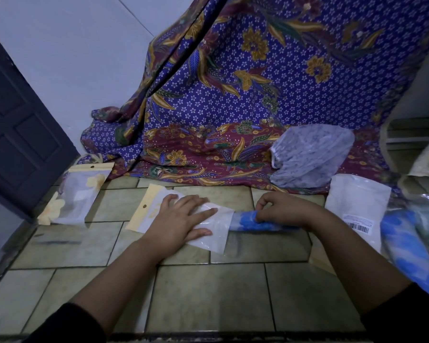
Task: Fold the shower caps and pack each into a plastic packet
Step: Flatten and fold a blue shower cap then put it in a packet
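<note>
The left hand lies flat, fingers spread, pressing the packet on the tiles. The right hand pinches the rolled blue cap at the packet's open end. Packing step, I think: next, slide it straight inside.

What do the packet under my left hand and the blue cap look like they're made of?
The packet looks like thin clear glossy plastic film: the tiles show through it, and it has a cream, paper-like header strip with a punched hole. The blue cap seems thin soft plastic, rolled tight and crinkled, with a slight sheen; blur leaves this open.
</note>
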